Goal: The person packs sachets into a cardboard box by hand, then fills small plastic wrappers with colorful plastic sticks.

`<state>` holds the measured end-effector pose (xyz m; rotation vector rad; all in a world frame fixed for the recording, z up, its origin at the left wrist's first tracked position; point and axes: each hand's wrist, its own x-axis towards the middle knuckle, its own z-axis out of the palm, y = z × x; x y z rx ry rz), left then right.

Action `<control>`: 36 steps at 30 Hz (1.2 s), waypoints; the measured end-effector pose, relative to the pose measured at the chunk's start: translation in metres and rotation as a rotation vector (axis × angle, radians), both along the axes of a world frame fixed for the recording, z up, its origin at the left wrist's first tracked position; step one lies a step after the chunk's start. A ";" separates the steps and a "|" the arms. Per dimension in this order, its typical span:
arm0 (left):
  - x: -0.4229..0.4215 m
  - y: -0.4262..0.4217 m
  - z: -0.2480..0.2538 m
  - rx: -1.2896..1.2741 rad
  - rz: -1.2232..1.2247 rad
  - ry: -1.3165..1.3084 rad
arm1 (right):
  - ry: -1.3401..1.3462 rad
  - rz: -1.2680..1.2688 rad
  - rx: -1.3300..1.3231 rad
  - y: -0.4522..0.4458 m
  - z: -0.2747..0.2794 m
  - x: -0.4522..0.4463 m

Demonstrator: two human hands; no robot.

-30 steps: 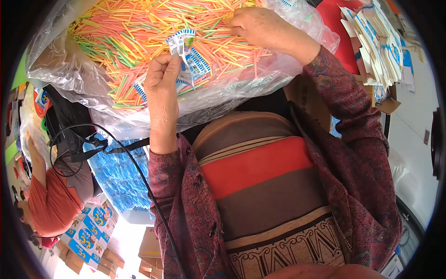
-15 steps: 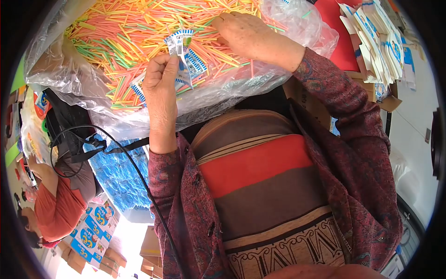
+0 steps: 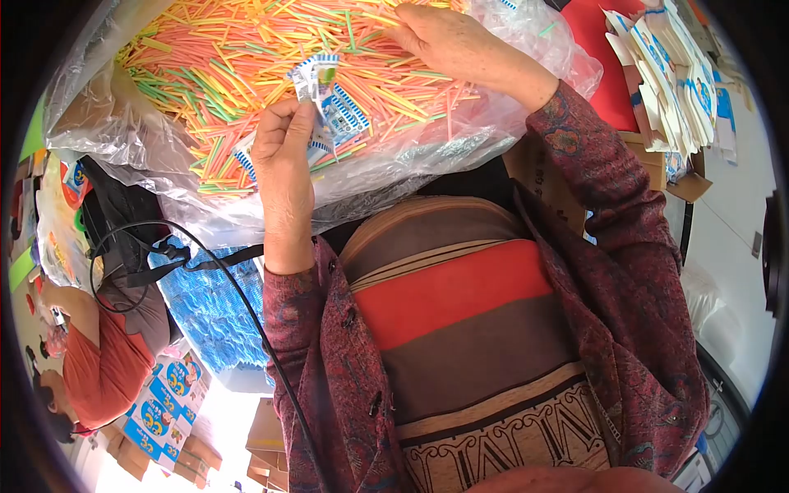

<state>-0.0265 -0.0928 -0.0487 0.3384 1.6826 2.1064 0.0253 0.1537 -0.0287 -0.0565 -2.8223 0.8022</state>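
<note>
Upright in my left hand (image 3: pixel 282 140), pinched between thumb and bent fingers, is a small blue-and-white printed packet (image 3: pixel 312 78) with a striped top edge. More striped packets (image 3: pixel 347 111) show behind and below that hand, against the sticks; I cannot tell whether they are held too. My right hand (image 3: pixel 452 45) is back up over the pile of thin coloured sticks (image 3: pixel 246 49), pink, yellow, orange and green. Its fingers curl down towards the sticks, and their tips are hidden, so what they hold does not show.
A clear plastic bag (image 3: pixel 427 156) lines the heap of sticks. Blue packets fill a white bin (image 3: pixel 209 304) below left. Folded printed cartons (image 3: pixel 670 78) stack at the right. A black cable (image 3: pixel 238 287) hangs before my left arm. Another person (image 3: pixel 107 361) works at the left.
My right hand has shifted slightly right and up over the sticks. My left hand stays in place, with the packet it holds tilted a little differently.
</note>
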 end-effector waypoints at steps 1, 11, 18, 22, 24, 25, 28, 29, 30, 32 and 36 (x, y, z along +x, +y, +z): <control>0.000 -0.001 0.001 0.030 0.000 -0.015 | 0.029 0.004 -0.033 0.002 0.000 0.000; -0.016 0.037 0.040 0.383 -0.165 -0.028 | -0.233 0.028 -0.509 -0.009 0.029 0.010; -0.004 0.082 0.030 0.475 -0.475 -0.150 | -0.133 0.081 -0.528 0.001 -0.019 0.016; -0.008 0.078 0.015 0.569 -0.515 -0.159 | 0.081 0.119 -0.346 -0.002 -0.028 0.013; -0.011 0.070 0.017 0.531 -0.442 -0.099 | -0.074 0.031 -0.567 -0.009 -0.010 0.014; -0.009 0.067 0.024 0.531 -0.444 -0.097 | -0.152 -0.014 -0.677 -0.011 -0.006 0.015; -0.001 0.058 0.046 0.268 -0.164 0.087 | 0.008 0.042 -0.841 -0.011 -0.003 0.014; -0.001 0.055 0.046 0.270 -0.167 0.089 | 0.086 0.073 -0.922 -0.010 -0.002 0.015; -0.002 0.050 0.042 0.222 -0.169 0.114 | 0.089 0.072 -0.920 -0.010 0.003 0.017; -0.004 0.043 0.031 0.124 -0.173 0.164 | 0.085 0.052 -0.933 -0.009 0.020 0.025; -0.006 0.039 0.016 0.052 -0.132 0.296 | 0.047 -0.005 -1.053 -0.010 0.047 0.042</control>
